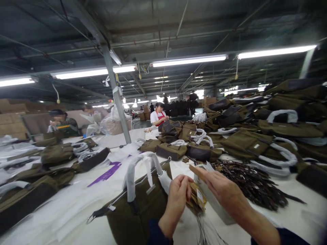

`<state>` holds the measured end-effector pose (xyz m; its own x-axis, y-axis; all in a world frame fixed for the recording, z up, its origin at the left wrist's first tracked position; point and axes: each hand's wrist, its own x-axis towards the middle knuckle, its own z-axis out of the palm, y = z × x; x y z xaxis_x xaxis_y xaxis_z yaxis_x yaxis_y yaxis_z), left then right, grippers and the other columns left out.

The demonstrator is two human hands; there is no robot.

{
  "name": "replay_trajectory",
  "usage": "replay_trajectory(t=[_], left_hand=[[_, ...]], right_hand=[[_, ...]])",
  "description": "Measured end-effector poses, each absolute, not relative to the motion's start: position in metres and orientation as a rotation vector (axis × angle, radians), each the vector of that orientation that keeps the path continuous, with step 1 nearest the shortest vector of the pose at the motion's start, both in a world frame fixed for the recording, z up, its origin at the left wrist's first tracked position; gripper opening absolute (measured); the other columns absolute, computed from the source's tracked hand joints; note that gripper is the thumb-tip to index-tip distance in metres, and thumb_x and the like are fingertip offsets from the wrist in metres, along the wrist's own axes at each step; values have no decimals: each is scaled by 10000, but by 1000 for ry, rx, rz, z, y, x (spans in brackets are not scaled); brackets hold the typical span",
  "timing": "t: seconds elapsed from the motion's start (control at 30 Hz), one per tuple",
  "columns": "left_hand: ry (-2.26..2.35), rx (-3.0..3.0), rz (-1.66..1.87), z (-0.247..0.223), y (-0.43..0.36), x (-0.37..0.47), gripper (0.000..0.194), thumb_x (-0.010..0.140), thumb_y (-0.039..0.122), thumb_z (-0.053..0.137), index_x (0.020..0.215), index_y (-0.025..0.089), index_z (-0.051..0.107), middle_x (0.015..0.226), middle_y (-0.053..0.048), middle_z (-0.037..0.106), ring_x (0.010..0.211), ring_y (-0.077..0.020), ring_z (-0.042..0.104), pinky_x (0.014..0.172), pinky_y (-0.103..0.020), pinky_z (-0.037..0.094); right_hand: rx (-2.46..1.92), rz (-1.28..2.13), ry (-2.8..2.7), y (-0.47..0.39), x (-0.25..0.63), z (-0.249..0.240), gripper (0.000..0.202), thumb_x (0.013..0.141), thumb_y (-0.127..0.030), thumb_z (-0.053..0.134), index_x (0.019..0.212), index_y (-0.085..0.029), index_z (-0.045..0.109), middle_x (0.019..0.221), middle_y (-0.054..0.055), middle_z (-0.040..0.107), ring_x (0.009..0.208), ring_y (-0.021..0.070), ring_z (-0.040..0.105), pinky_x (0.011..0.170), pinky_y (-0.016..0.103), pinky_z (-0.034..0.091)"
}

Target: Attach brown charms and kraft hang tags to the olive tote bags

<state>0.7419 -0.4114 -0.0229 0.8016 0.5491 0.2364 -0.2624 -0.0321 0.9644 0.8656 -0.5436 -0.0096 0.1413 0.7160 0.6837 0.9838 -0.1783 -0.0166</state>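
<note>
My left hand [177,197] is closed, its fingers curled against a bundle of brown paper hang tags [198,199] whose thin dark strings trail downward. Just right of it, my right hand [222,187] pinches a flat brown card [196,172], seen nearly edge-on, above a pale box [221,206]. An olive-green handbag [139,207] stands upright beside my left forearm. White wrapping covers its handles [130,180], and a small pale tag hangs between them. What lies inside my left fist is hidden.
Dark straps with metal fittings [249,183] lie heaped at right. Olive bags [245,146] are piled behind them, and more bags [56,154] lie at left. White sheets [76,204] and a purple strip [106,175] cover the left table. Two people work farther back; a metal post [116,95] rises mid-table.
</note>
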Motion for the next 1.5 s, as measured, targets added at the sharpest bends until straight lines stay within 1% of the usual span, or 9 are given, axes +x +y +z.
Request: replay_trajectory(t=[0.37, 0.5, 0.6, 0.77, 0.87, 1.07, 1.2, 1.37, 1.5], left_hand=[[344, 1738, 517, -3, -413, 655, 409, 982, 501, 372, 870, 158, 565, 436, 94, 364, 394, -72, 279, 439, -215, 223], [356, 1862, 437, 15, -413, 625, 398, 977, 491, 397, 832, 164, 572, 548, 62, 412, 488, -84, 315, 475, -229, 236], [399, 1923, 453, 24, -412, 609, 408, 982, 480, 380, 832, 162, 587, 652, 29, 484, 551, -91, 361, 510, -232, 260], [537, 1948, 410, 30, -402, 577, 369, 970, 487, 399, 783, 190, 513, 596, 57, 393, 521, -87, 336, 471, -226, 225], [603, 1988, 384, 31, -393, 556, 325, 966, 446, 424, 782, 195, 519, 579, 58, 387, 521, -91, 345, 455, -226, 215], [623, 2017, 454, 34, -390, 542, 294, 961, 377, 451, 756, 183, 535, 609, 55, 386, 552, -81, 337, 474, -210, 226], [593, 1968, 443, 35, -391, 545, 331, 959, 423, 446, 754, 181, 538, 563, 63, 380, 509, -81, 327, 446, -208, 221], [694, 2009, 842, 40, -369, 540, 259, 947, 417, 462, 947, 188, 583, 746, -2, 598, 636, -122, 557, 585, -222, 441], [787, 2005, 894, 34, -338, 541, 264, 936, 375, 429, 1036, 167, 558, 707, -24, 658, 581, -140, 602, 600, -262, 481]], right_hand=[[-1768, -276, -1597, -548, 821, -3, 345, 940, -226, 496, 1262, -252, 618, 1261, 84, 635, 1134, 242, 603, 965, 395, 522], [-1519, 365, -1467, -528, 776, 10, 368, 943, -286, 513, 1301, -253, 589, 987, 55, 690, 678, 140, 635, 622, 251, 545], [-1358, 714, -1354, -508, 748, 10, 382, 913, -303, 552, 1285, -233, 602, 770, 15, 660, 608, 139, 607, 494, 206, 474], [-1342, 719, -1418, -487, 736, 7, 159, 865, -322, 613, 922, -204, 704, 673, 11, 630, 620, 145, 598, 565, 222, 465], [-1424, 776, -1455, -484, 738, 2, 227, 901, -347, 538, 799, -189, 665, 599, 4, 589, 517, 121, 545, 475, 211, 407], [-1429, 834, -1430, -481, 724, 2, 154, 852, -284, 576, 944, -200, 666, 676, 4, 622, 526, 113, 566, 458, 196, 412], [-1317, 889, -1342, -476, 712, 12, 141, 844, -285, 572, 776, -179, 636, 645, 0, 611, 547, 109, 579, 479, 192, 434], [-1368, 799, -1142, -458, 720, 9, 210, 838, -365, 553, 746, -177, 564, 589, -24, 589, 427, 90, 535, 385, 179, 380], [-1453, 790, -1004, -432, 724, -2, 167, 824, -326, 521, 731, -188, 525, 521, -40, 575, 379, 98, 533, 335, 168, 363]])
